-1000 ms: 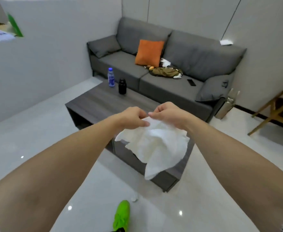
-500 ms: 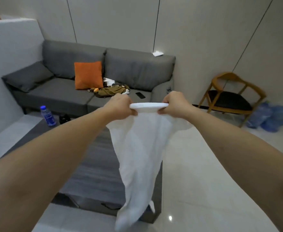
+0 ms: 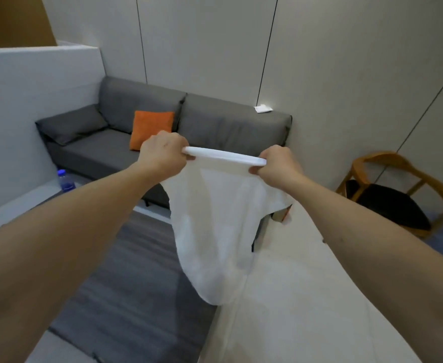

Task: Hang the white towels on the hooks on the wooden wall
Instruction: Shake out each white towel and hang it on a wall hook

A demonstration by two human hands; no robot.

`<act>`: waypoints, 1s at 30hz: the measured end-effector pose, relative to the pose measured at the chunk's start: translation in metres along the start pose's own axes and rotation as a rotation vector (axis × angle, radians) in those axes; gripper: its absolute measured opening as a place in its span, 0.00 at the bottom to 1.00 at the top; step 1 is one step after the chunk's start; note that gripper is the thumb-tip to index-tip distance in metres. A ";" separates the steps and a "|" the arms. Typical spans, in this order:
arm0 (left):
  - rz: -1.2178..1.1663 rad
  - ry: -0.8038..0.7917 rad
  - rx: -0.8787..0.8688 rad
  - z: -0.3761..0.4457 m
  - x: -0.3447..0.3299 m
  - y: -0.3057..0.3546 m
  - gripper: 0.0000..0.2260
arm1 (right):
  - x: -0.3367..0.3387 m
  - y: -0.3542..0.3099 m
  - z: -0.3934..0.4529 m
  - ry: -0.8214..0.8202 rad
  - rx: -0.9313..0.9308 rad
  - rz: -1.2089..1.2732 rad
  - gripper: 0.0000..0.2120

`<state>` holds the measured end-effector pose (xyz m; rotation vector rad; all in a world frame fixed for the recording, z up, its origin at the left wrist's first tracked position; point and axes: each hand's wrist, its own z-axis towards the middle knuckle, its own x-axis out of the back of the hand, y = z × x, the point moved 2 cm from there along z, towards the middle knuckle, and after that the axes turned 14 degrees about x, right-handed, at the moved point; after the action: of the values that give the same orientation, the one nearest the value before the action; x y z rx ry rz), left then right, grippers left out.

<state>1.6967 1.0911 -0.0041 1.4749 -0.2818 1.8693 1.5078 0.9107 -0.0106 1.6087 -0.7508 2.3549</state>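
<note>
A white towel (image 3: 215,226) hangs in the air in front of me, its top edge stretched taut between my two fists. My left hand (image 3: 162,153) grips the towel's left corner and my right hand (image 3: 278,166) grips the right corner, both with fingers curled round the cloth. The towel's lower part droops freely over the dark coffee table (image 3: 126,284). A strip of wooden wall (image 3: 10,19) shows at the top left; no hooks are in view.
A grey sofa (image 3: 215,127) with an orange cushion (image 3: 151,128) stands against the far wall. A blue water bottle (image 3: 65,179) sits at the left. A wooden chair (image 3: 398,195) stands at the right. Pale floor (image 3: 307,297) lies beneath the towel.
The bunched towel has been spread open and now hangs full length from both hands. My hands have moved further apart, and my view has risen and turned right.
</note>
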 end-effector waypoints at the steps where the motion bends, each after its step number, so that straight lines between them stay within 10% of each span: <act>1: 0.006 0.003 0.012 0.000 0.001 0.009 0.14 | 0.005 0.009 0.002 -0.011 0.017 0.001 0.12; 17: 0.079 0.072 0.186 0.035 0.040 0.043 0.11 | 0.039 0.039 0.072 -0.018 0.216 0.138 0.12; 30: 0.062 0.168 0.614 0.093 0.075 -0.125 0.11 | -0.037 -0.087 0.243 -0.149 0.525 0.319 0.12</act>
<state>1.8428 1.1566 0.0619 1.6875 0.3656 2.2321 1.7574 0.8663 0.0498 2.0107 -0.4588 2.8624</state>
